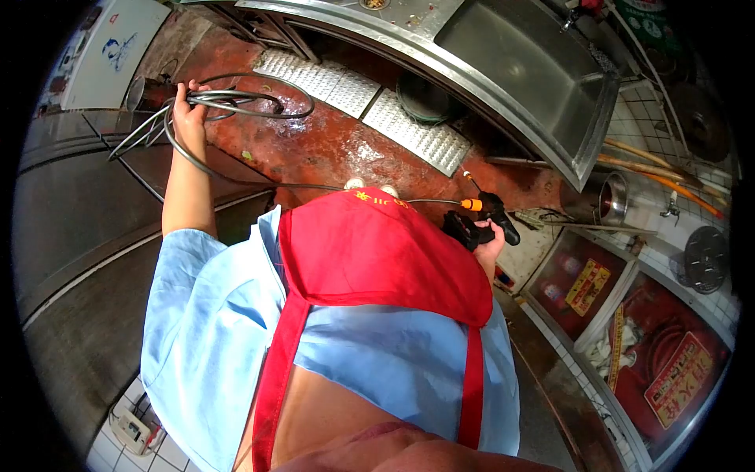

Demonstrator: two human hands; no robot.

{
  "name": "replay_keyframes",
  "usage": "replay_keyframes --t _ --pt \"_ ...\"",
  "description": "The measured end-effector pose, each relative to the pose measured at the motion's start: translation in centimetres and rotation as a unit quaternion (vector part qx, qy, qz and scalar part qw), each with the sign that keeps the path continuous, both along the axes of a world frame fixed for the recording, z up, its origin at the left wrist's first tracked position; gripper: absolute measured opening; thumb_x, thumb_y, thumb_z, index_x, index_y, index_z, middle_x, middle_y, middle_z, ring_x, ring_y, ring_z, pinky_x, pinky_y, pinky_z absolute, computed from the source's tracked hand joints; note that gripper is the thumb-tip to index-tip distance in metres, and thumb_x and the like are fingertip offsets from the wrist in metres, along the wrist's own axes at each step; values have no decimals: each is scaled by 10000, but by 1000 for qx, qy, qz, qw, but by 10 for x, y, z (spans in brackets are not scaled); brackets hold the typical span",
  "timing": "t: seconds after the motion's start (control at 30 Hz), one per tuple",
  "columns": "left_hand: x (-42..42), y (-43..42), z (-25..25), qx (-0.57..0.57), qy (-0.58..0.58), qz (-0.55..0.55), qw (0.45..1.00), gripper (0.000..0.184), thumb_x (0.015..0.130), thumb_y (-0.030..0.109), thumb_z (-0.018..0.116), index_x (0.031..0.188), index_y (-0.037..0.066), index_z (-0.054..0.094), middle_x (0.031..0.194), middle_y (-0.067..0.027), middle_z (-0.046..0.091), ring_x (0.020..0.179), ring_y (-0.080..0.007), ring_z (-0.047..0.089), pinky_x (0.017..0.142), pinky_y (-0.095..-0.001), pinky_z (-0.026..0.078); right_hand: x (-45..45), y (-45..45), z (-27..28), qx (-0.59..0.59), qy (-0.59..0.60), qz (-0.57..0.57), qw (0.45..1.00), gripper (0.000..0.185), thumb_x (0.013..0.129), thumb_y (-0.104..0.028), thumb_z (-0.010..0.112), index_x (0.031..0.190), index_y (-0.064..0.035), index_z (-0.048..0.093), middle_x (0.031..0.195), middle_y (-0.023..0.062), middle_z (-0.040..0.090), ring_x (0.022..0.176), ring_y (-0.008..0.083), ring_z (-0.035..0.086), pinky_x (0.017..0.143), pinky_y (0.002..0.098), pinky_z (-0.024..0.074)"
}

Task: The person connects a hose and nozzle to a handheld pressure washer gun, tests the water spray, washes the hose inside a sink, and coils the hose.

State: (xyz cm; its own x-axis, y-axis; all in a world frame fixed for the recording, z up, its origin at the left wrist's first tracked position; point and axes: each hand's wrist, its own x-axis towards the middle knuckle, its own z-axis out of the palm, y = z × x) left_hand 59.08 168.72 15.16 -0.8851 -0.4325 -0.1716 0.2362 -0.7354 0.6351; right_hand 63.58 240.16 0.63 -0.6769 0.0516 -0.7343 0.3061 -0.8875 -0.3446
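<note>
My left hand (pixel 189 110) is raised at the far left, its fingers wrapped round a coiled grey hose (pixel 295 115). Loops of it hang on both sides of the wrist. One length runs from the coil toward the front of the red apron (pixel 377 252). On the right, my right hand (pixel 491 241) is closed on a black pressure washer gun (pixel 494 208), whose nozzle points toward the sink. An orange connector (pixel 470 204) joins a thin hose to the gun. Part of the hose is hidden by the apron.
A steel sink (pixel 519 86) and counter edge stand ahead, above perforated metal drain covers (pixel 346 86) in the wet red floor (pixel 314 161). Dark steel cabinets (pixel 79 204) line the left. Red fire hose cabinets (pixel 661 346) and long poles (pixel 668 169) are on the right.
</note>
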Motion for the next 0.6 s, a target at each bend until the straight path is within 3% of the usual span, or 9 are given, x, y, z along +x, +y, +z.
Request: replay_keyframes --t 0.1,0.13,0.2,0.23,0.27,0.37,0.47,0.6 --pt "-12 -4 -4 29 -103 115 988 247 881 257 491 886 11 508 753 -47 513 793 -205 488 807 -322 398 -1 -3 5 -32 -9 -16 999 146 696 -75 519 815 -4 473 688 91 525 637 235 518 743 410 434" --pt "-12 -2 0 56 -89 92 990 277 867 281 504 842 6 517 666 -52 520 759 -225 489 788 -354 399 0 -4 7 -30 1 -9 999 146 692 -73 522 812 -8 471 684 90 523 634 233 516 734 403 434" --pt "-11 -27 -19 99 -58 36 993 274 861 279 513 831 6 509 672 -66 530 745 -226 484 768 -359 402 1 -8 13 -25 19 3 999 148 683 -70 528 807 -16 468 677 87 518 627 230 510 716 391 435" --pt "-13 -21 -13 96 -69 47 992 272 857 270 518 823 0 506 677 -73 538 718 -222 481 746 -354 408 0 -11 16 37 23 10 999 151 678 -66 535 804 -23 464 667 82 509 623 225 506 699 377 429" --pt "-15 -12 -7 85 -99 86 988 277 856 268 519 828 -7 507 672 -75 536 697 -221 483 738 -355 413 -1 -14 20 38 22 5 999 154 677 -66 535 807 -24 463 662 82 507 620 224 505 695 375 426" --pt "-12 -17 -9 107 -80 75 988 276 864 257 510 847 -18 513 677 -74 537 690 -223 489 760 -351 419 -2 -10 18 -14 8 -18 1000 161 679 -57 530 821 -25 459 658 83 503 612 219 503 676 377 421" --pt "-6 -5 -5 61 -19 27 998 279 872 260 498 885 -18 499 722 -75 523 744 -226 482 806 -357 414 -2 -10 20 17 4 -17 1000 156 682 -45 522 823 -29 457 658 81 498 612 213 505 666 380 423" --pt "-7 -23 -17 103 -32 14 994 282 877 267 488 906 -14 487 733 -73 513 763 -225 476 817 -364 409 -1 -15 27 8 7 -23 1000 152 679 -40 523 817 -33 458 650 70 495 599 209 504 660 381 426"
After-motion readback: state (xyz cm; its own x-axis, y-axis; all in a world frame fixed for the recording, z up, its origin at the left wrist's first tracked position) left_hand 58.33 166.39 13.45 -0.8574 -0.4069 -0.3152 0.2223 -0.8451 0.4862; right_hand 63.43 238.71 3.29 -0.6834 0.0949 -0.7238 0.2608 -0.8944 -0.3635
